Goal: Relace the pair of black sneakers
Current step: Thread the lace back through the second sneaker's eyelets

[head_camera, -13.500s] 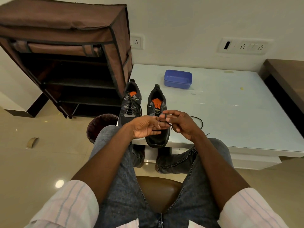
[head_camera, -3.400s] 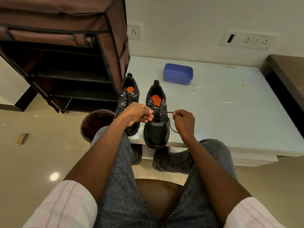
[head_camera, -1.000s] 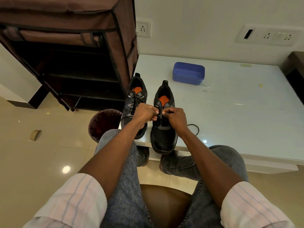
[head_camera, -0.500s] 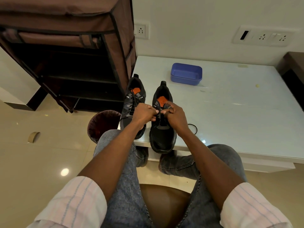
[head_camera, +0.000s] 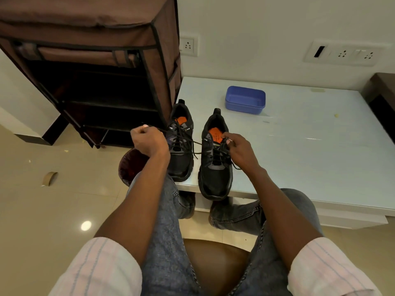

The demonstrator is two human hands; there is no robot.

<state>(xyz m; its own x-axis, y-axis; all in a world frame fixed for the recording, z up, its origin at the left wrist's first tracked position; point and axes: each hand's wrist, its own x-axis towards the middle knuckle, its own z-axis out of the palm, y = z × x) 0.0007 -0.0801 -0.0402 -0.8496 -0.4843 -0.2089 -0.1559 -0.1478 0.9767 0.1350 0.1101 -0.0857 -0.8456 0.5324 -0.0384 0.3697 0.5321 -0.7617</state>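
A person seated on a brown stool (head_camera: 215, 265), knees in blue jeans, works over a pair of black sneakers at the near edge of a white table (head_camera: 299, 146). The left hand (head_camera: 149, 141), drawn out to the side over a waste bin (head_camera: 128, 165), pinches a black lace (head_camera: 183, 140) running taut across the left sneaker (head_camera: 181, 146) to the right sneaker (head_camera: 214, 165). The right hand (head_camera: 240, 150) is closed on the lacing at that shoe's tongue. Both toes overhang the table edge, so a harder sideways pull could likely drag the right sneaker off or strip the lace from an eyelet. Beyond sit a blue box (head_camera: 245, 99) and a brown fabric shoe rack (head_camera: 92, 67).
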